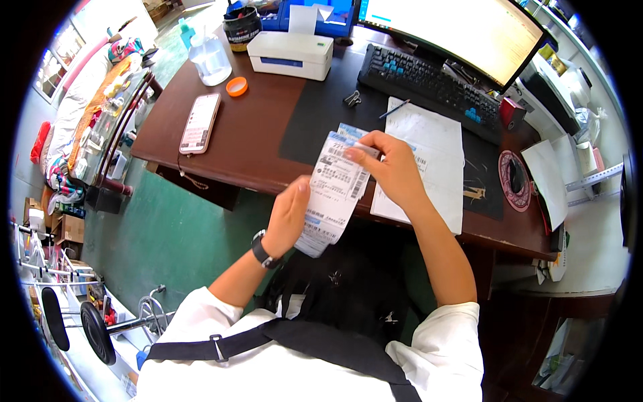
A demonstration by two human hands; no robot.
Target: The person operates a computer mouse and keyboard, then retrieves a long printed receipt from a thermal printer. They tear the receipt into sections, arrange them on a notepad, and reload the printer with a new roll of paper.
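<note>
A stack of printed shipping labels [333,191], white with blue bands and barcodes, is held up in front of the desk's near edge. My left hand [289,213], with a dark watch on the wrist, grips the stack along its left side; the fingers behind it are hidden. At the upper right corner my right hand [390,164] pinches the labels between thumb and bent index finger. Beneath my right hand, white paper sheets [429,144] lie on the desk with a pen [395,109] at their top edge.
On the brown desk [258,137] are a phone [199,124], an orange cap [236,86], a clear pump bottle [209,61], a white label printer [291,55] and a binder clip [352,98]. A black keyboard [429,87] sits below the monitor [462,30]. A mouse [515,175] rests on a round pink pad at right.
</note>
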